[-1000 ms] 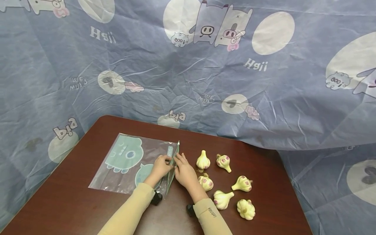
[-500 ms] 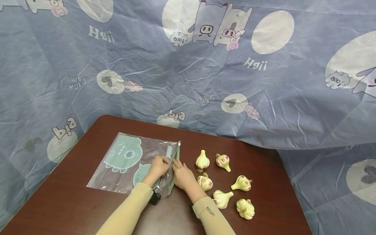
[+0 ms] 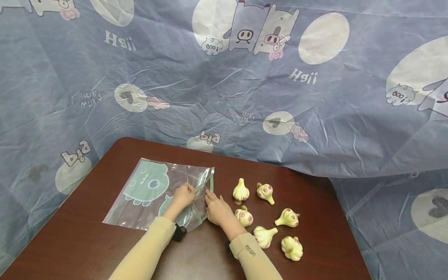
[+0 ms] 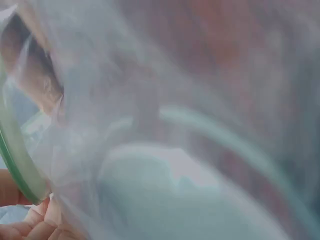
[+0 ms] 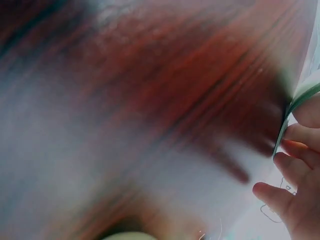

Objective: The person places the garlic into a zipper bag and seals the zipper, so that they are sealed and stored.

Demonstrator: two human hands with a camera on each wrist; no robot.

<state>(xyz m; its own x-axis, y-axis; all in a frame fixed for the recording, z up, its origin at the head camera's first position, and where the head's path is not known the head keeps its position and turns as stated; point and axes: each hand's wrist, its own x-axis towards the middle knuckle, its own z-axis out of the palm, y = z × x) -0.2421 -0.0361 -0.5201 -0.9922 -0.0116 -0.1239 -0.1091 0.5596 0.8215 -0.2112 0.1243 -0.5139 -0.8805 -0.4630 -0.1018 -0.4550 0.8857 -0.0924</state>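
The left hand (image 3: 182, 196) pinched one lip of the clear zip bag (image 3: 159, 194) and held it turned back to the left. Close by, the right hand (image 3: 218, 210) had its fingers fairly straight, the tips against the other lip near the green strip (image 3: 212, 182). Between the hands the lips stood apart, so I judged the opening begun but not finished. The bag lay mostly flat, spreading left beyond the left hand, with nothing showing inside. Right of the right hand, six garlic bulbs (image 3: 287, 217) sat on the table (image 3: 301, 190), none held. Past both hands hung a printed blue cloth (image 3: 224, 89).

The left wrist view showed, closer than the head view, fingers (image 4: 40, 227) bunched by the strip's end; which hand's, I couldn't tell. The right wrist view caught fingertips (image 5: 282, 160) meeting the strip, but only the head view took in every bulb.
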